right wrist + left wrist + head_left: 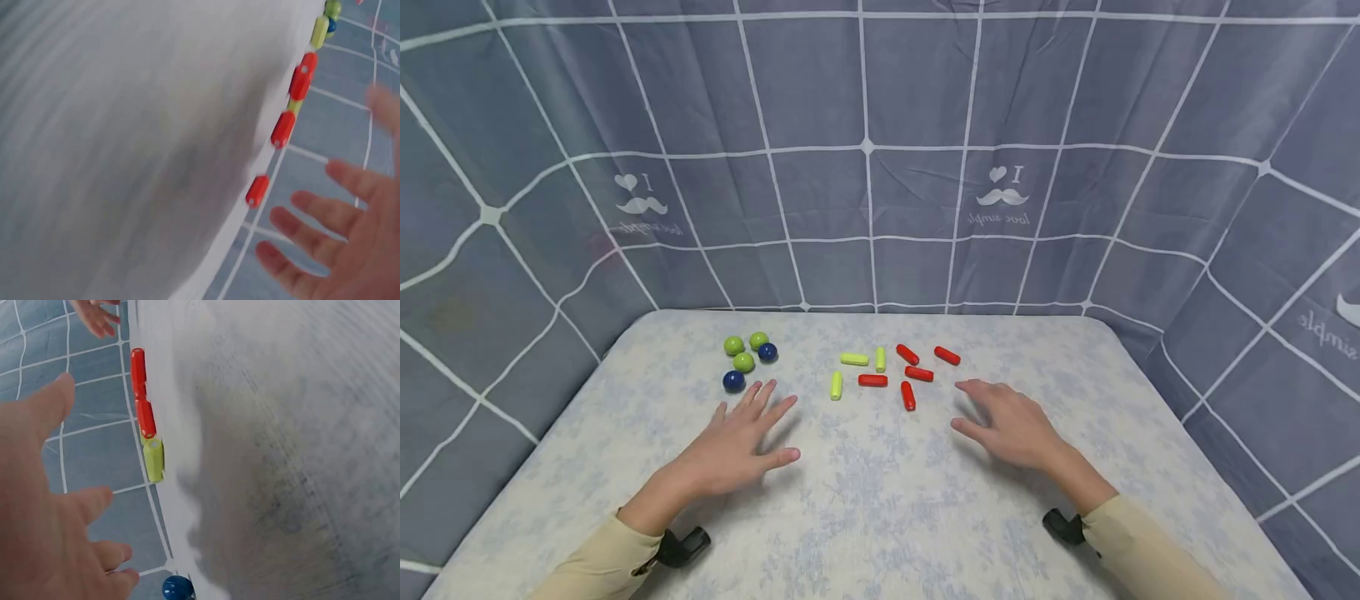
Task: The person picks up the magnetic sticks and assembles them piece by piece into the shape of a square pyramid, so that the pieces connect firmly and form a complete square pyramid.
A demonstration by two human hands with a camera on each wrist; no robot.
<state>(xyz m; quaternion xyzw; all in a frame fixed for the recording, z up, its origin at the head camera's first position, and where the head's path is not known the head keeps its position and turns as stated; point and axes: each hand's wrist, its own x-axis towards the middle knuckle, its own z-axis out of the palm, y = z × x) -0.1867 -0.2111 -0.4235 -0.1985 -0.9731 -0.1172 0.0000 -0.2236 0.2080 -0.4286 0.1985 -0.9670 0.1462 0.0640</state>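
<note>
Both hands hover spread, holding nothing: left hand [733, 450] just near of the balls [744, 362] at far left, right hand [1011, 425] right of the red pegs [910, 377]. A careless sweep could set the balls rolling off the table [865, 517].

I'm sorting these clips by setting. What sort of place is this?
Probably a staged tabletop recording booth, not a lived-in room. A table under a pale floral cloth is walled on three sides by grey grid-printed fabric. On it lie only sorted beads: red capsules and green and blue balls.
</note>
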